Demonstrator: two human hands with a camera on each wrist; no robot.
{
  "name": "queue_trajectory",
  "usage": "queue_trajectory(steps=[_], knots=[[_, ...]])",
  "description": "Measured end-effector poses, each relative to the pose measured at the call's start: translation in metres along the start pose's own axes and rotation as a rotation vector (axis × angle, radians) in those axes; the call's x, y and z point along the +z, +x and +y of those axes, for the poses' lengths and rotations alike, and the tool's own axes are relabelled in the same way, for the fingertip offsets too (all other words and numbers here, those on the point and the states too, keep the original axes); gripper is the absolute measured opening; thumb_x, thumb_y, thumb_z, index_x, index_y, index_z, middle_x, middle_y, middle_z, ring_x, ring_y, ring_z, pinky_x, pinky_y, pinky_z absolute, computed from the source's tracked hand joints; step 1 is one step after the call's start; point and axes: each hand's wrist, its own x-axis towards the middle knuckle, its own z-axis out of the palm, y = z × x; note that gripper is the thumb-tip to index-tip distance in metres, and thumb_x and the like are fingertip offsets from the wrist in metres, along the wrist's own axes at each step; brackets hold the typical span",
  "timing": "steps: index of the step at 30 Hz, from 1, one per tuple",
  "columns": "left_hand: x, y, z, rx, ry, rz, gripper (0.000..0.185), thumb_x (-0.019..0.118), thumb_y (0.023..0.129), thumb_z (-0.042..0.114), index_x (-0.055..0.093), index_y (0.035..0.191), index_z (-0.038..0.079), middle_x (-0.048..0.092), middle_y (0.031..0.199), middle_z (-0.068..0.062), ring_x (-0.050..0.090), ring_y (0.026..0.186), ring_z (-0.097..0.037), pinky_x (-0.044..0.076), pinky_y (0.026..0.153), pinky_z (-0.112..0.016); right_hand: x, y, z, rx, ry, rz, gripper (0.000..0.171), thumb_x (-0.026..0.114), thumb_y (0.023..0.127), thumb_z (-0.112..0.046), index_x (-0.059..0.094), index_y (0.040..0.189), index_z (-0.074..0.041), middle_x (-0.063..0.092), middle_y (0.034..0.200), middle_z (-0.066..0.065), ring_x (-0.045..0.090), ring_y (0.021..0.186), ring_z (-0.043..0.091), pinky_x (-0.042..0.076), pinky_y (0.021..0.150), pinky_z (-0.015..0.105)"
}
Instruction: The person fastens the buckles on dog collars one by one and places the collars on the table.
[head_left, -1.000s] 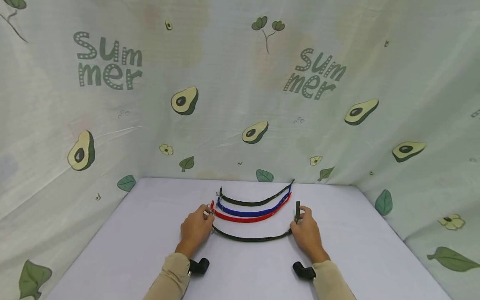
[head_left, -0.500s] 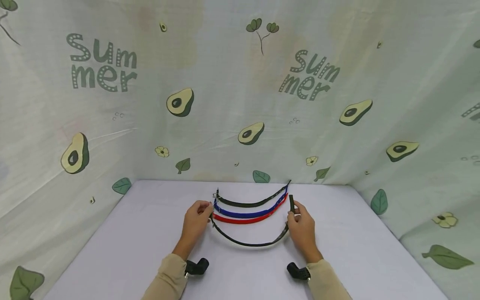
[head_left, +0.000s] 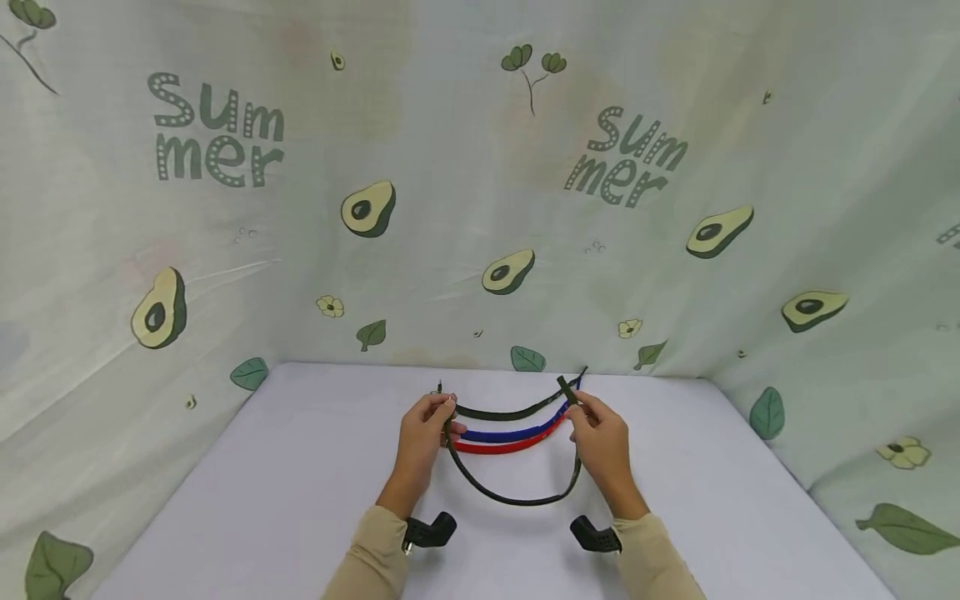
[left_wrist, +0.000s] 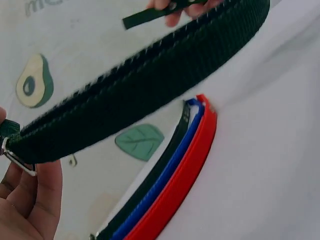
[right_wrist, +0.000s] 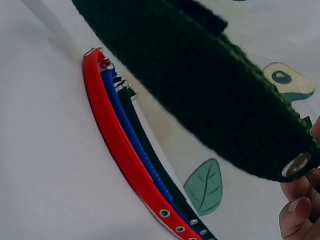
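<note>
A dark green collar (head_left: 525, 502) hangs in a U above the table between my two hands. My left hand (head_left: 420, 442) pinches its buckle end; the metal buckle frame (left_wrist: 19, 162) shows in the left wrist view. Near the free tip, my right hand (head_left: 606, 446) pinches the strap, and the tip points up past the fingers. A metal eyelet (right_wrist: 297, 165) sits close to that hand in the right wrist view. Behind lie a red collar (head_left: 495, 449), a blue collar (head_left: 502, 437) and another dark green collar (head_left: 498, 416), curved alongside one another.
The white tabletop (head_left: 300, 500) meets a printed cloth backdrop (head_left: 450, 167) with avocados and leaves at its far edge. A black wrist device (head_left: 431, 530) is on the left forearm, and a similar black device (head_left: 595, 534) is on the right.
Both hands have moved closer together and risen, bringing the ends of the held collar nearer. Its curve has deepened from a shallow arc to a U. The other collars stay put.
</note>
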Motion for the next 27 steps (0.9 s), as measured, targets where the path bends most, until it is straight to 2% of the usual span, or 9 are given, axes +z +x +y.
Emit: queue_trajectory(steps=[6, 13, 16, 20, 23, 27], knots=[[0.014, -0.003, 0.006, 0.022, -0.017, -0.057, 0.03, 0.063, 0.1, 0.026, 0.068, 0.12, 0.004, 0.067, 0.104, -0.009, 0.066, 0.082, -0.025, 0.056, 0.071, -0.027, 0.003, -0.002, -0.011, 0.003, 0.056, -0.056, 0.025, 0.06, 0.098, -0.011, 0.072, 0.118, -0.004, 0.07, 0.082, 0.014, 0.059, 0.057, 0.019, 0.046, 0.052, 0.026], [0.016, -0.005, 0.005, 0.029, -0.048, -0.061, 0.029, 0.062, 0.101, 0.021, 0.07, 0.12, 0.0, 0.071, 0.111, -0.008, 0.064, 0.074, -0.017, 0.056, 0.07, -0.025, 0.002, -0.004, -0.016, 0.008, 0.085, -0.13, 0.021, 0.062, 0.098, -0.011, 0.074, 0.115, -0.006, 0.068, 0.078, 0.007, 0.059, 0.058, 0.018, 0.048, 0.052, 0.027], [0.016, -0.007, 0.004, 0.016, -0.047, -0.093, 0.029, 0.059, 0.102, 0.021, 0.07, 0.12, 0.002, 0.07, 0.104, -0.009, 0.064, 0.076, -0.019, 0.055, 0.071, -0.028, 0.0, -0.006, -0.019, 0.051, 0.152, -0.162, 0.021, 0.062, 0.098, -0.009, 0.073, 0.114, -0.003, 0.068, 0.078, 0.01, 0.059, 0.059, 0.018, 0.048, 0.055, 0.027], [0.018, -0.01, 0.006, 0.014, -0.076, -0.151, 0.029, 0.056, 0.104, 0.02, 0.068, 0.121, 0.001, 0.068, 0.103, -0.009, 0.062, 0.082, -0.024, 0.054, 0.073, -0.03, -0.001, -0.01, -0.028, 0.12, 0.252, -0.238, 0.021, 0.062, 0.098, -0.008, 0.072, 0.114, 0.001, 0.067, 0.08, 0.015, 0.06, 0.064, 0.02, 0.049, 0.06, 0.028], [0.02, -0.012, 0.01, 0.023, -0.106, -0.177, 0.029, 0.057, 0.103, 0.019, 0.069, 0.121, 0.0, 0.067, 0.111, -0.009, 0.062, 0.084, -0.025, 0.054, 0.074, -0.029, 0.0, -0.013, -0.037, 0.122, 0.261, -0.283, 0.021, 0.063, 0.098, -0.008, 0.072, 0.114, 0.001, 0.066, 0.079, 0.013, 0.061, 0.068, 0.024, 0.047, 0.059, 0.028], [0.022, -0.013, 0.014, 0.02, -0.138, -0.198, 0.028, 0.056, 0.103, 0.016, 0.068, 0.122, 0.0, 0.067, 0.113, -0.011, 0.061, 0.082, -0.021, 0.054, 0.073, -0.029, 0.001, -0.016, -0.043, 0.081, 0.229, -0.323, 0.02, 0.065, 0.097, -0.01, 0.072, 0.113, 0.0, 0.066, 0.079, 0.009, 0.06, 0.071, 0.028, 0.048, 0.058, 0.027]])
